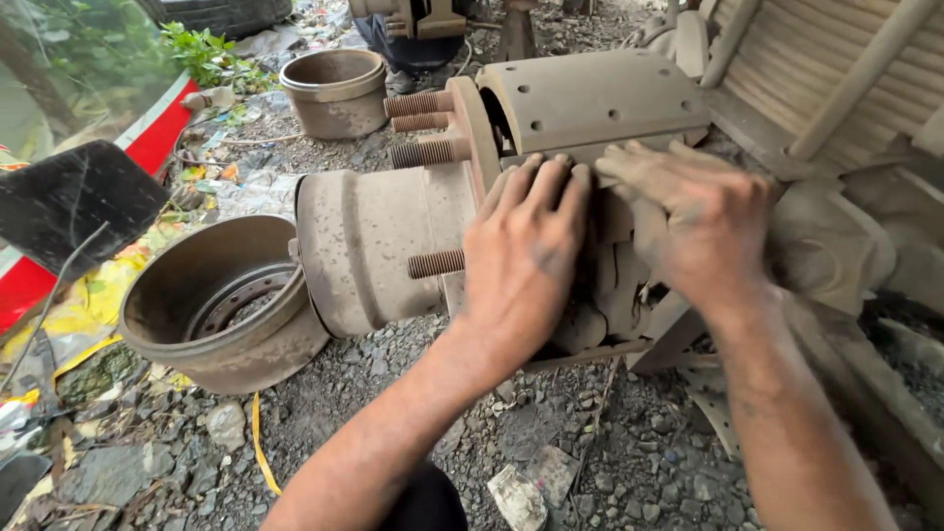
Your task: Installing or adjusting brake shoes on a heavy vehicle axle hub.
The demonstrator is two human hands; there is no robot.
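A dusty wheel hub (pixel 379 246) with threaded studs (pixel 421 103) sticks out from an axle, and a curved brake shoe (pixel 590 98) with rivet holes arches over it. My left hand (pixel 526 256) lies flat against the brake assembly just behind the hub flange, fingers spread upward. My right hand (pixel 693 221) presses on the same assembly under the shoe's lower edge, fingers pointing left and touching my left fingertips. Both hands are grimy. What lies under the palms is hidden.
A removed brake drum (pixel 221 310) lies on its side on the gravel at left. A second round drum or basin (pixel 336 90) stands farther back. A red and white panel (pixel 147 138), litter and plants sit at left; vehicle frame parts (pixel 836 88) fill the right.
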